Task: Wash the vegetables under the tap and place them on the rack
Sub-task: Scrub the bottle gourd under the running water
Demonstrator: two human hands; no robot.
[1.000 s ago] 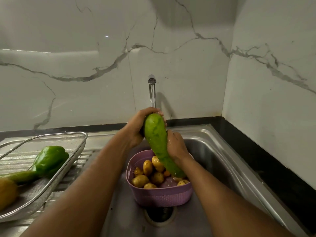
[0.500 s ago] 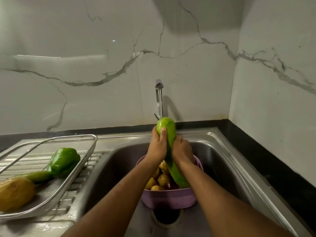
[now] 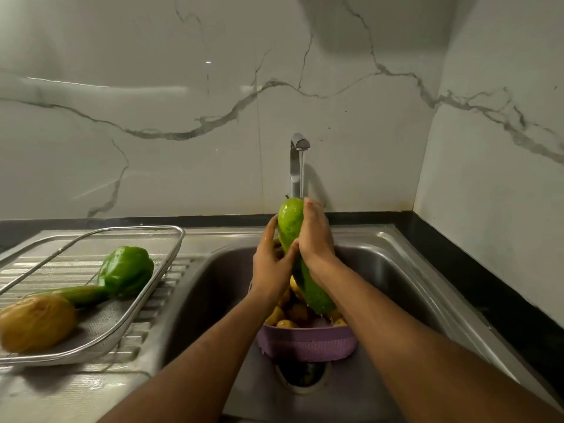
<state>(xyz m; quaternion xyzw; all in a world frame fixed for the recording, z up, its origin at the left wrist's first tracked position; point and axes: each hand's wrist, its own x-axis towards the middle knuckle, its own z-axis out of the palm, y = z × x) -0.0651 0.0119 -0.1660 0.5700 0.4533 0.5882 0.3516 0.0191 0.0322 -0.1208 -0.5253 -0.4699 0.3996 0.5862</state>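
A long green gourd point(image 3: 290, 222) stands almost upright under the running tap point(image 3: 299, 160), over the sink. My left hand point(image 3: 270, 267) grips its middle from the left. My right hand point(image 3: 316, 236) wraps its upper part from the right, fingers reaching the top. Its lower end hangs over a purple basket point(image 3: 308, 343) that holds several small yellow potatoes point(image 3: 285, 323). On the left drainboard lies a wire rack point(image 3: 128, 315) with a green bell pepper point(image 3: 126, 270), a slim green vegetable point(image 3: 79, 295) and a large brownish vegetable point(image 3: 36, 322).
The steel sink point(image 3: 396, 270) has its drain point(image 3: 300, 375) just in front of the basket. A black counter strip point(image 3: 476, 279) runs along the right side below the marble wall. The ribbed drainboard point(image 3: 158, 315) lies between rack and basin.
My right hand has slid up the gourd to its top and my left hand has slipped a little lower. The view has shifted slightly.
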